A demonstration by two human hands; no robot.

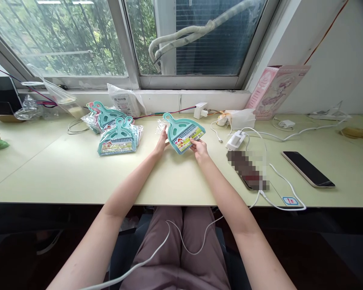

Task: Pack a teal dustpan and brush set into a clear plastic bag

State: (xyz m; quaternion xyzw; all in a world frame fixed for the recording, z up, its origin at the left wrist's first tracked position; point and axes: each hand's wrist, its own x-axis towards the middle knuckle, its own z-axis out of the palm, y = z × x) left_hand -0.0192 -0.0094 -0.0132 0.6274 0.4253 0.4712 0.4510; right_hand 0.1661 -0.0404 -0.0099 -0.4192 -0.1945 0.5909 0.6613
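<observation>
Tilted above the table is a mint-green toy-sized dustpan (177, 127) with a small brush fitted in it and a printed yellow-green card across the front. My right hand (199, 148) grips its lower right edge, with the thumb over the card. At the dustpan's left edge is my left hand (162, 141), its fingers stretched upward and partly hidden. A crumpled clear plastic wrapper (160, 126) shows close behind those fingers; whether they touch it is unclear. To the left, more dustpan sets in clear wrapping (117, 141) lie in a stack, with another pile (104, 116) behind.
A pixelated phone-like object (248, 171) and a dark phone (307, 169) lie on the right among white cables. Chargers (236, 140) and a pink box (275, 92) stand farther back. A white cable (151, 253) crosses my lap. The window wall bounds the table (63, 173).
</observation>
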